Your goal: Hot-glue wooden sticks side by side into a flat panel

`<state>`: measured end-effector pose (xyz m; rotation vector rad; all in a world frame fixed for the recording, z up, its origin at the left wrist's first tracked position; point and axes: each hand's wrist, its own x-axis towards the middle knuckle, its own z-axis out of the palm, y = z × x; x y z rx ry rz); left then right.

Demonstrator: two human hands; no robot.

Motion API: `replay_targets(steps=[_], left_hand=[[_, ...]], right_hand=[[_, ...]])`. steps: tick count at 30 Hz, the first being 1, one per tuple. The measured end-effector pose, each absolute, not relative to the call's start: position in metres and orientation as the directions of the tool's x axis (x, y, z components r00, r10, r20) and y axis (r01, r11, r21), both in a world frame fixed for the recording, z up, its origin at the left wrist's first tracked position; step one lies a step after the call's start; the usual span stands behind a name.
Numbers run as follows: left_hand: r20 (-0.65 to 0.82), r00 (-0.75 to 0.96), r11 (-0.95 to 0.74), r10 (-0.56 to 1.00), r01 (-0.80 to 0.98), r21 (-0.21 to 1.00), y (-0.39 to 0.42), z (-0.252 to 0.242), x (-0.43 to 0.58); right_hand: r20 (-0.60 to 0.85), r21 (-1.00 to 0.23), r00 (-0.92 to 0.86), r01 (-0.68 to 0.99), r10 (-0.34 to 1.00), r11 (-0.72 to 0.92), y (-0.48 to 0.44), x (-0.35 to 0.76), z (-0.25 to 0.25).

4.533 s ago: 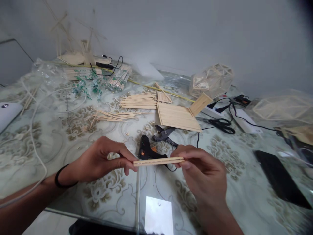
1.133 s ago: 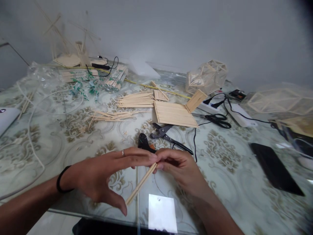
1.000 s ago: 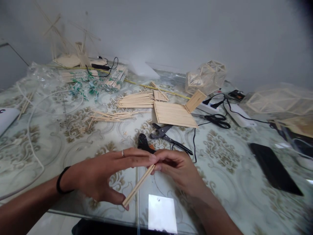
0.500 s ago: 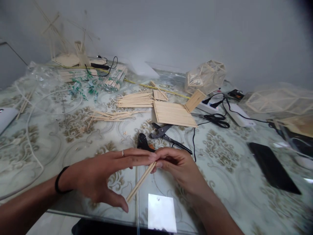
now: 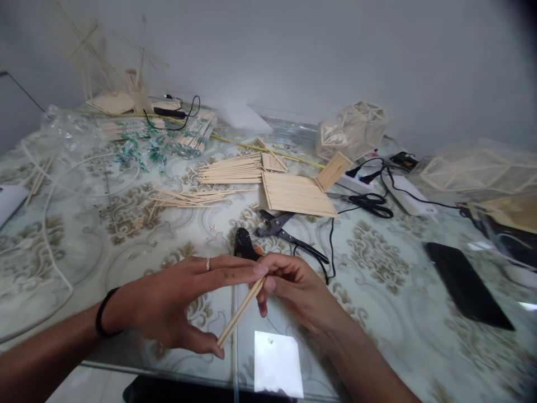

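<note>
Head view: your wooden sticks, held in front of the glue gun, should be light and stiff but snappable, so hold them by the ends. They're pale, slim, straight, side by side. Your right hand pinches the end toward the glue gun; your left hand spans them, thumb at the other end, its grip unclear.

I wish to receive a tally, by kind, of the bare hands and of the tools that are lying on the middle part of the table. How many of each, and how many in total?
Hands: 2 (left hand, right hand)
Pliers: 1
Scissors: 1
Glue gun, partly hidden behind the fingers: 1
Total: 5
</note>
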<state>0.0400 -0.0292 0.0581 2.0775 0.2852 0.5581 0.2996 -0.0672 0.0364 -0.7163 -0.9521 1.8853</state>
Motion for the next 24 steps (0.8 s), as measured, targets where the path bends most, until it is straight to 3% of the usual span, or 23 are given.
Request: replay_targets(steps=[9,17,24], left_hand=[[0.308,0.866,-0.594,0.393,-0.017,0.804,-0.031,0.062,0.039],[0.358,0.817,-0.530,0.452,-0.076,0.844,-0.035,0.065,0.045],[0.423,0.757,-0.528,0.498,-0.122,0.841,-0.039,0.056,0.050]], right_hand=[[-0.136,-0.776,-0.444,-0.507,0.885,-0.374,-0.071,0.288,0.031],[-0.123,-0.757,-0.494,-0.514,0.861,-0.404,-0.079,0.273,0.025],[-0.013,-0.783,-0.446,-0.553,0.895,-0.287,-0.080,0.268,0.028]])
